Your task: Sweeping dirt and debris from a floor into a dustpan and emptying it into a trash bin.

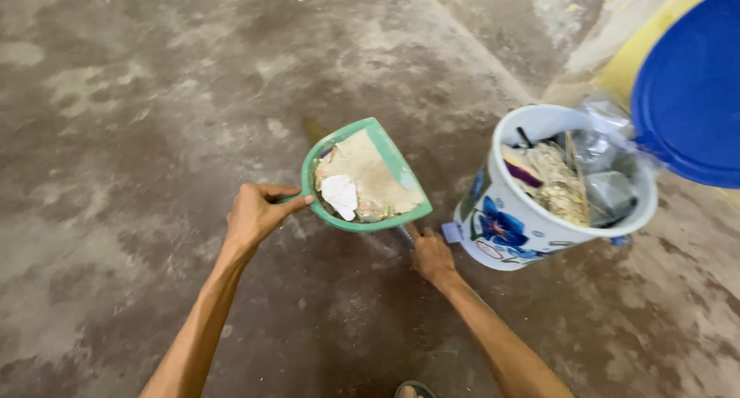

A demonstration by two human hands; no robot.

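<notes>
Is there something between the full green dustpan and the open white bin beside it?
Nothing visible stands between the dustpan in the left hand and the bin, whose blue lid is up.

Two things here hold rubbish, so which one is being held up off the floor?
The green dustpan, gripped by the left hand. The white flowered bin stands on the floor.

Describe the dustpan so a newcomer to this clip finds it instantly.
Start at the white flower-printed pedal bin with its raised blue lid. Just left of it, the left hand holds a green plastic dustpan, the only green thing, loaded with dust and paper scraps.
</notes>
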